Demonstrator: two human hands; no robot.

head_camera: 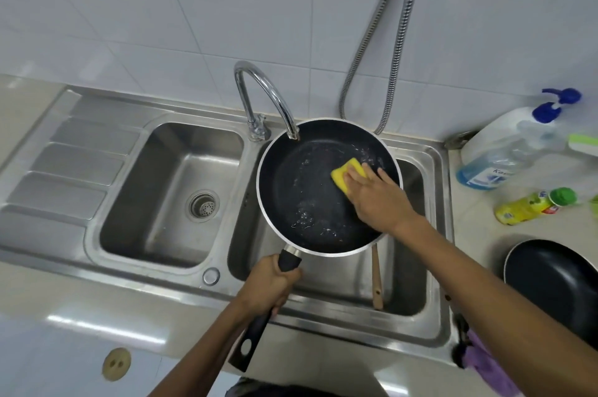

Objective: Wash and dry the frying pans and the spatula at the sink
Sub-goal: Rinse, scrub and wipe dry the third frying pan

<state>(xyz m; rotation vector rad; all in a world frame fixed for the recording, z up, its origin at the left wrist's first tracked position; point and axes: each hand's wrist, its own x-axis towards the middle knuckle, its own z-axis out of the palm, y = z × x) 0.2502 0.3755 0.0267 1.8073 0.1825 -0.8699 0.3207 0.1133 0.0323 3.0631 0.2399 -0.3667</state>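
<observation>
A black frying pan (304,189) with a silver rim hangs over the right sink basin, wet and foamy inside. My left hand (271,286) grips its black handle near the pan body. My right hand (378,199) presses a yellow sponge (348,175) against the pan's inner right side. A wooden spatula handle (376,280) lies in the right basin under the pan; its blade is hidden. A second black frying pan (550,280) rests on the counter at the right.
The chrome faucet (265,95) arches over the pan's far rim. The left basin (174,189) has a drain strainer. Soap bottles (504,150), (530,205) stand on the right counter. A purple cloth (488,361) hangs at the sink's front right corner.
</observation>
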